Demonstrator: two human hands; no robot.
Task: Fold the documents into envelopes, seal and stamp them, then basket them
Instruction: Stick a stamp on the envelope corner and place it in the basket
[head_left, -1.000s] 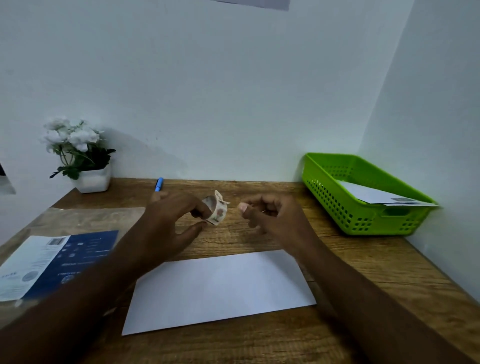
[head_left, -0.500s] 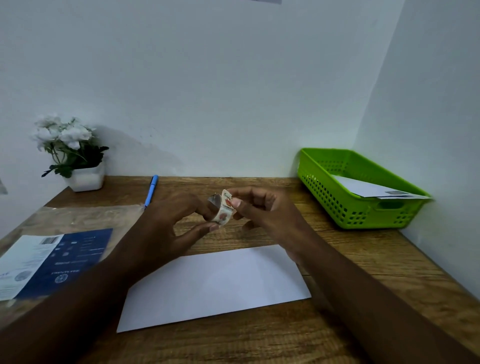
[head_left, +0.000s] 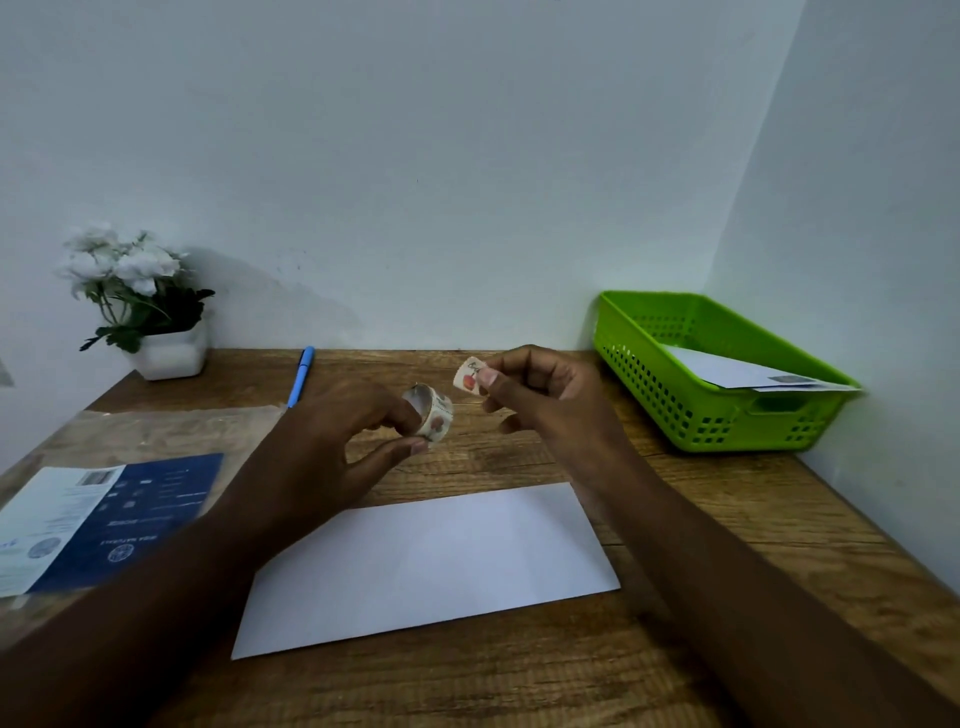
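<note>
Pinched between thumb and forefinger of the right hand (head_left: 540, 387), a single stamp (head_left: 467, 375) is showing a reddish picture and is standing clear of the roll (head_left: 430, 415). That roll is being gripped by the left hand (head_left: 337, 441), thumb below and fingers above, just left of and below the stamp; the two are not touching. Both hands are hovering above the desk (head_left: 519, 686). Beneath them a white envelope (head_left: 426, 566) is lying flat, plain side up, near the front edge. At the right rear corner a green basket (head_left: 691, 410) is holding an envelope that is leaning over its near rim. A blue pen (head_left: 301, 375) is lying near the back wall. A blue and white leaflet (head_left: 98, 519) is resting at the left edge, under clear plastic. A potted plant (head_left: 140, 306) is standing in the left rear corner.
</note>
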